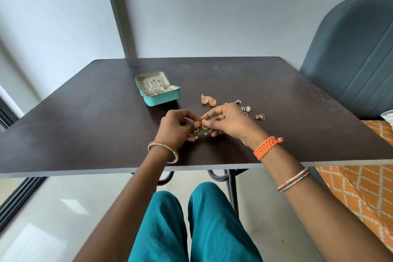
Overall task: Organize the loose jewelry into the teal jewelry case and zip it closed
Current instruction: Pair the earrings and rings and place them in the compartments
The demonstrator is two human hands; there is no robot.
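The teal jewelry case (pixel 161 98) lies open on the dark table (pixel 85 117), its lid tilted back with silver pieces in it and a gold piece in a front compartment. Just above the table's middle, my left hand (pixel 174 127) and my right hand (pixel 227 122) meet and pinch between them a pair of gold and green earrings (pixel 201 128) with small pearl drops. A pair of round gold earrings (pixel 208 100) lies loose behind my right hand. Several small silver earrings (pixel 246 109) lie scattered to their right.
A grey-blue padded chair (pixel 353 59) stands at the table's right side. Orange patterned cloth (pixel 361 193) lies below the table's right front corner. The table's front edge runs just under my wrists, with my knees in teal trousers (pixel 191 225) below it.
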